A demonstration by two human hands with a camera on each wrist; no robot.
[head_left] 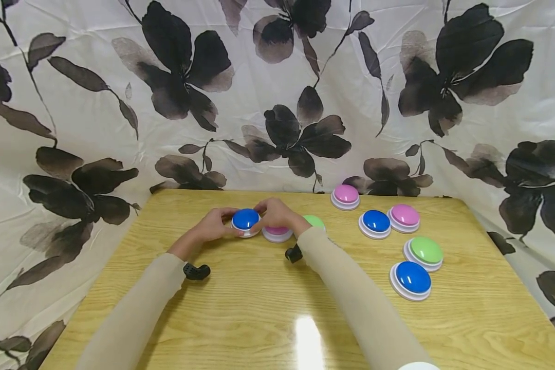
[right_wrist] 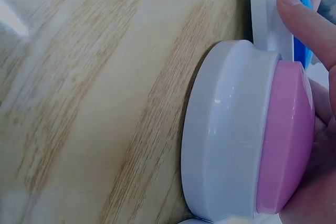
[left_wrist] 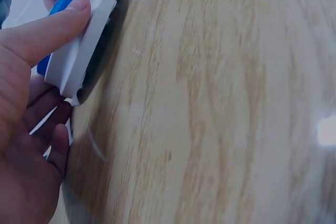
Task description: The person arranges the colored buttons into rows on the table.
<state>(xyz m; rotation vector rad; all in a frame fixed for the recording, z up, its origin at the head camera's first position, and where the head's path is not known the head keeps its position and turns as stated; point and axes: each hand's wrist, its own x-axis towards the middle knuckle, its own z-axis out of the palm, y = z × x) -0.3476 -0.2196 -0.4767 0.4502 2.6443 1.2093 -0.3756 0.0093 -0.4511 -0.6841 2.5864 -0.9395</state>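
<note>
A blue dome push button (head_left: 245,219) with a white base is between my two hands near the far edge of the table. My left hand (head_left: 213,225) grips its left side, with the thumb on the white base (left_wrist: 86,40) in the left wrist view. From the right, my right hand (head_left: 279,213) pinches the same button, its thumb (right_wrist: 304,17) against the base. Close under the right hand stands a pink button (right_wrist: 286,140), partly hidden by that hand in the head view. A green button (head_left: 314,221) shows just behind the right wrist.
On the right of the wooden table (head_left: 240,308) are a far pink button (head_left: 346,194), a blue button (head_left: 376,221), another pink button (head_left: 405,215), a green button (head_left: 426,251) and a nearer blue button (head_left: 413,277). A floral cloth (head_left: 259,87) hangs behind.
</note>
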